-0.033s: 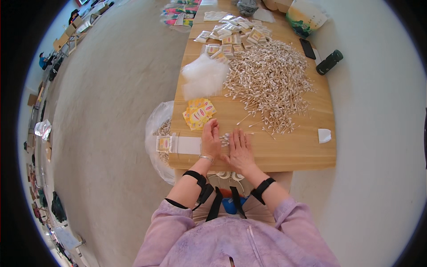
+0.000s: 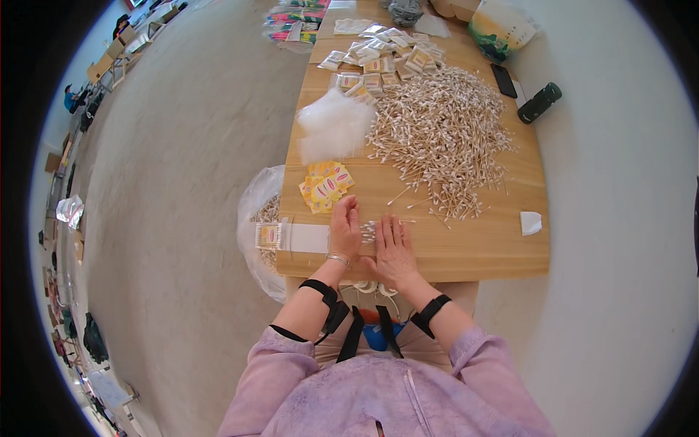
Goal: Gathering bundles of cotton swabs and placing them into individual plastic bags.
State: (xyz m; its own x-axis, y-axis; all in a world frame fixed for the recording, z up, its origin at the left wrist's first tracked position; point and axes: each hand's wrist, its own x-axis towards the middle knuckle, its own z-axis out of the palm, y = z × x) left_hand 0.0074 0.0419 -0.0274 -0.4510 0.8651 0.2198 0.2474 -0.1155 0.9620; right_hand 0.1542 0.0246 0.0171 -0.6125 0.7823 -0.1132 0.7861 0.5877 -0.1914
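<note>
A small row of cotton swabs point(image 2: 369, 231) lies on the table between my two hands. My right hand point(image 2: 395, 251) rests flat over their right part, fingers stretched out, and hides some of them. On their left side, my left hand point(image 2: 344, 229) stands on its edge, fingers loosely bent, with nothing visible in it. Left of that hand lies a white rectangular strip point(image 2: 310, 238). At its far end is a clear packet of swabs with a yellow label point(image 2: 269, 236), sticking out past the table's left edge. Yellow printed cards point(image 2: 325, 187) lie just beyond my left hand.
A large heap of loose swabs point(image 2: 444, 135) covers the middle right. Clear plastic bags point(image 2: 335, 125) and filled swab packets point(image 2: 378, 65) lie farther back. A phone point(image 2: 503, 80), a dark bottle point(image 2: 539, 102) and a white paper piece point(image 2: 531, 222) are at right. A swab-filled bag point(image 2: 251, 197) hangs left.
My right hand has shifted very slightly toward me, and a little more of the swabs shows beside its fingers. The left hand has stayed in place.
</note>
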